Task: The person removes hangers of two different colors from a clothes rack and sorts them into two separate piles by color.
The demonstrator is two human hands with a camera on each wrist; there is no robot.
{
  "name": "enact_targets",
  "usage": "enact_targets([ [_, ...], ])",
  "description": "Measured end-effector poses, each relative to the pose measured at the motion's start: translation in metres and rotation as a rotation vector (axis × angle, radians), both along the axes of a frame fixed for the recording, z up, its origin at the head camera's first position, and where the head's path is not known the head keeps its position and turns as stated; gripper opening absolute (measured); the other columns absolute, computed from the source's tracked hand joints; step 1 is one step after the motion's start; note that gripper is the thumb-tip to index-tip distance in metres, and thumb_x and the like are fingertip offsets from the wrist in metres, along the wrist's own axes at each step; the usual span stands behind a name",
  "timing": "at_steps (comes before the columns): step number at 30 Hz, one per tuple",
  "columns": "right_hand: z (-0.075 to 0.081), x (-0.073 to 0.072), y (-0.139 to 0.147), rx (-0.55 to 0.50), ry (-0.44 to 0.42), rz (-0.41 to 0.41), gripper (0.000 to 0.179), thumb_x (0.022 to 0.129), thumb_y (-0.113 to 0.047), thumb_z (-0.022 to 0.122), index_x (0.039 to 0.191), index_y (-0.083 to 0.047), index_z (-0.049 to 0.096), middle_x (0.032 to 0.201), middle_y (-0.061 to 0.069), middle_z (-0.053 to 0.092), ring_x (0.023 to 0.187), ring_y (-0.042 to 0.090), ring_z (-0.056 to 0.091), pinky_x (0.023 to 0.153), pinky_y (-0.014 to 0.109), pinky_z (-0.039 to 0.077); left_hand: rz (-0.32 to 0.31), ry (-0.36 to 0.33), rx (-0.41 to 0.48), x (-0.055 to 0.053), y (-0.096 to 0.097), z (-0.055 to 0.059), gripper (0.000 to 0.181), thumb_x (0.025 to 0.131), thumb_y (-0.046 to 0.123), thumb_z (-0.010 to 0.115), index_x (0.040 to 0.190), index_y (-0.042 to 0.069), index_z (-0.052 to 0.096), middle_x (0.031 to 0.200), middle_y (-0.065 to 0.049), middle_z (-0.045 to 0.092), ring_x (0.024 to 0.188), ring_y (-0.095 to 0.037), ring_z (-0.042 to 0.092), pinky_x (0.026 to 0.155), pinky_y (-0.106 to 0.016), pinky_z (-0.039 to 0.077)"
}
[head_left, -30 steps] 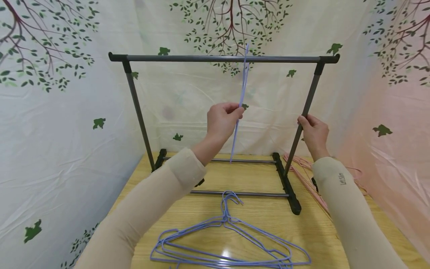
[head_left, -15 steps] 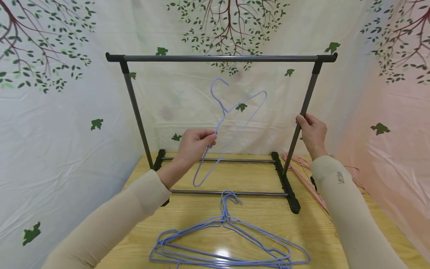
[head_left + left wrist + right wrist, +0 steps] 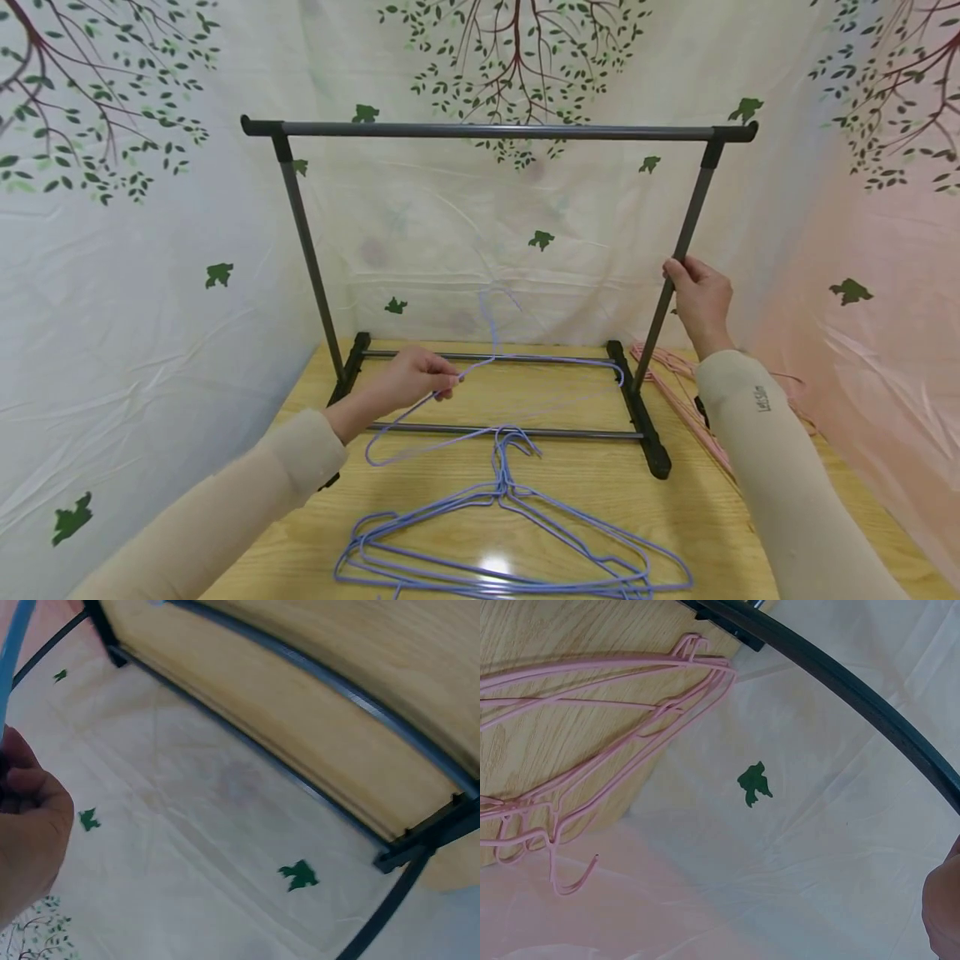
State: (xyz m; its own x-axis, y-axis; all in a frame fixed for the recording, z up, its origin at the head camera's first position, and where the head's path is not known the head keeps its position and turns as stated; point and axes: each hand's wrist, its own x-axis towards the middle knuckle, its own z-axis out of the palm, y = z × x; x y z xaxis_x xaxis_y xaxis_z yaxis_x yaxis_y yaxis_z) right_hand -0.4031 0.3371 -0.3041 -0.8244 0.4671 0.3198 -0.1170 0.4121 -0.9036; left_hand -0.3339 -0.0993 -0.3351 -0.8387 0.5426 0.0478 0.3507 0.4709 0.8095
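Observation:
My left hand [image 3: 408,383] pinches one blue wire hanger [image 3: 555,359] by its left shoulder, with the hook pointing up. That hanger is held in front of the rack's lower bars, well below the top rail [image 3: 495,132]. In the left wrist view the hand [image 3: 34,817] grips a stretch of blue wire at the left edge. My right hand [image 3: 703,302] holds the right upright [image 3: 690,212] of the dark garment rack, thumb in front. Several more blue hangers [image 3: 502,575] lie stacked on the table nearest me, hooks pointing away.
Pink hangers [image 3: 607,761] lie to the right of the rack, partly behind my right forearm in the head view. The rack's black right foot [image 3: 637,417] stands on the wooden table [image 3: 420,492]. A patterned cloth [image 3: 420,225] surrounds the table at the back and sides.
My left hand has brought the blue hanger down and toward me from the top rail, turning it from edge-on to broadside. My right hand stays on the upright.

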Motion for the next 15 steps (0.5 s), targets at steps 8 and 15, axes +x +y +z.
enact_targets([
  [8, 0.000, -0.001, 0.000, -0.005, 0.002, 0.003, 0.055, 0.094, -0.054, 0.058, 0.125, -0.010, 0.069, 0.109, -0.002, 0.070, 0.103, 0.012, 0.056, 0.088, 0.027, 0.043, -0.181, -0.111, 0.003, 0.010, -0.010, -0.038, 0.016, 0.098, 0.006, 0.061, 0.095, -0.001, 0.076, 0.075, -0.005, 0.068, 0.072, -0.016, 0.062, 0.075, -0.032, 0.052],
  [15, 0.000, 0.000, 0.000, -0.001, 0.005, -0.004, 0.055, 0.094, -0.054, 0.058, 0.125, -0.010, 0.069, 0.106, -0.004, 0.070, 0.101, 0.011, 0.056, 0.083, 0.023, 0.042, -0.271, -0.241, -0.033, 0.024, -0.012, -0.067, 0.016, 0.097, 0.003, 0.060, 0.094, 0.000, 0.076, 0.075, -0.006, 0.069, 0.068, -0.015, 0.061, 0.064, -0.030, 0.048],
])
